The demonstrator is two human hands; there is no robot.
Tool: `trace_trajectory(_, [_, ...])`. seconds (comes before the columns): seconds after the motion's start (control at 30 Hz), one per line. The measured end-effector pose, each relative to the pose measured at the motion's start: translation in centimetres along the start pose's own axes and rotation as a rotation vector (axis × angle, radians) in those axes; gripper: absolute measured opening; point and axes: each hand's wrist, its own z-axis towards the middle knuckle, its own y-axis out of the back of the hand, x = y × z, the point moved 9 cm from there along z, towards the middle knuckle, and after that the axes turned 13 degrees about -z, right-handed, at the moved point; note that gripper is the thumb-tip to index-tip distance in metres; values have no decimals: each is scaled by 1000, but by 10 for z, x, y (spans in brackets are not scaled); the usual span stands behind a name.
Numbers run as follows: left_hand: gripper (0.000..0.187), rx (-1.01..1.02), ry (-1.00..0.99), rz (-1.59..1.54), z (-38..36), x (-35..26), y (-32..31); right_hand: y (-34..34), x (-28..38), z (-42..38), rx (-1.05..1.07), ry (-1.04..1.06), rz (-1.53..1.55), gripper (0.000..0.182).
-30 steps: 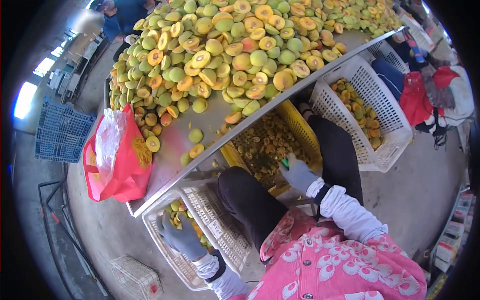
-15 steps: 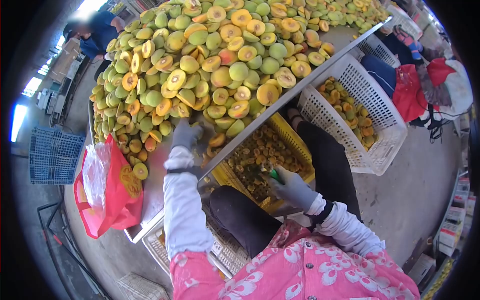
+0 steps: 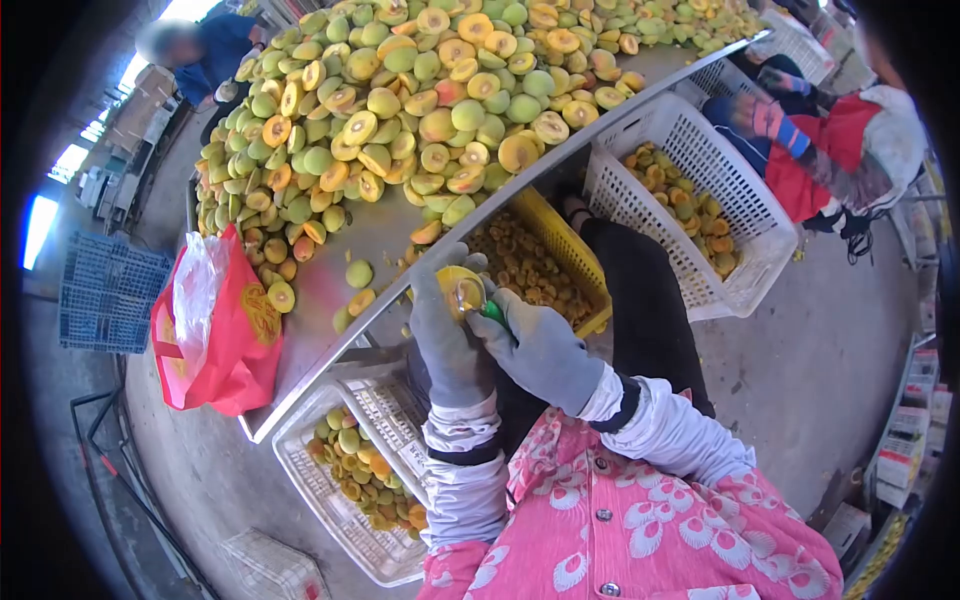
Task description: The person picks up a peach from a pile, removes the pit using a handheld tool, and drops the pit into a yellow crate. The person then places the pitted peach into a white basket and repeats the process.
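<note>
My gloved left hand [image 3: 446, 340] is closed around a halved yellow peach [image 3: 456, 282], its cut face with the pit area turned toward my right hand. My right hand [image 3: 545, 350], also in a grey glove, grips a small green-handled tool [image 3: 493, 312]. The tool's metal tip meets the cut face of the fruit; its exact shape is too small to make out. Both hands are together in front of the metal table's edge, above my lap. Beyond them a large heap of green and yellow peach halves [image 3: 400, 130] lies on the metal table [image 3: 375, 230].
A yellow crate [image 3: 570, 240] of small brown-orange pieces stands below the table edge. White crates of fruit halves stand right [image 3: 745, 220] and left [image 3: 350, 535]. A red bag [image 3: 235, 345] leans at the table's left. One person [image 3: 215, 50] is far left, another person's gloved hand [image 3: 765, 115] right.
My left hand has come back from the heap with a peach half and met my right hand. The green-handled tool has moved up and left to the fruit. A few halves now lie apart near the table edge.
</note>
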Motion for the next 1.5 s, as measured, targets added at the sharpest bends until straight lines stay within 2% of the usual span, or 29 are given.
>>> trace_trajectory(0.07, [58,-6,-6,6,-6,3,-2,1,5,-5,-23,5,6,37])
trace_trajectory(0.13, [57,-41,-189,31,-13,-10,-7,6,9,-10,-42,10,7,39])
trace_trajectory(0.27, [56,-38,-174,100,-21,-16,-11,4,11,-15,19,39,105,39])
trace_trajectory(0.33, [54,64,-231,216,-26,-22,-20,3,11,-18,45,44,169,38])
trace_trajectory(0.43, [52,39,-194,261,-29,-21,-21,11,15,-19,86,7,269,39])
trace_trajectory(0.5, [48,26,-182,293,-30,-22,-22,-13,5,-40,643,-514,502,43])
trace_trajectory(0.53, [45,14,-170,325,-30,-22,-22,-17,1,-41,640,-514,507,43])
trace_trajectory(0.6, [43,25,-179,356,-30,-22,-20,-10,2,-22,353,-215,435,40])
trace_trajectory(0.67, [41,46,-185,383,-27,-21,-24,-20,0,-17,313,-165,491,42])
trace_trajectory(0.73, [40,17,-276,467,-35,-29,-30,-16,-4,-22,291,-136,542,43])
trace_trajectory(0.77, [39,-77,-80,400,-40,-23,-31,-20,-5,-30,513,-322,606,44])
trace_trajectory(0.8, [39,-75,-80,402,-36,-22,-27,-23,-1,-41,734,-503,664,45])
trace_trajectory(0.87, [39,77,-170,562,-32,-25,-30,0,12,-35,768,-503,594,47])
trace_trajectory(0.9, [39,77,-166,563,-30,-26,-28,5,14,-35,800,-493,517,50])
trace_trajectory(0.97, [41,167,80,388,-24,-10,-29,-6,4,-39,837,-530,582,50])
trace_trajectory(1.03, [43,227,105,461,-21,-10,-33,-13,-4,-43,871,-566,651,51])
trace_trajectory(1.1, [46,280,136,521,-17,-5,-33,-18,16,-57,1076,-587,1098,51])
trace_trajectory(1.13, [48,280,168,546,-13,-2,-29,-17,13,-57,1078,-589,1094,51])
trace_trajectory(1.2, [50,278,199,577,-12,5,-23,-18,25,-62,1195,-619,1338,51])
trace_trajectory(1.27, [51,377,45,311,-13,1,-33,-21,24,-61,1199,-590,1378,50])
trace_trajectory(1.3, [51,380,46,313,-12,5,-29,-22,25,-61,1196,-567,1422,50])
trace_trajectory(1.37, [53,263,208,278,-7,25,-11,-27,15,-60,1153,-575,1355,49])
trace_trajectory(1.4, [53,267,207,271,-6,30,-10,-29,7,-60,1116,-587,1284,49])
trace_trajectory(1.47, [56,188,207,534,-1,36,0,-31,2,-66,1124,-629,1253,49])
trace_trajectory(1.5, [57,288,69,589,-4,29,-9,-32,-1,-64,1127,-659,1232,49])
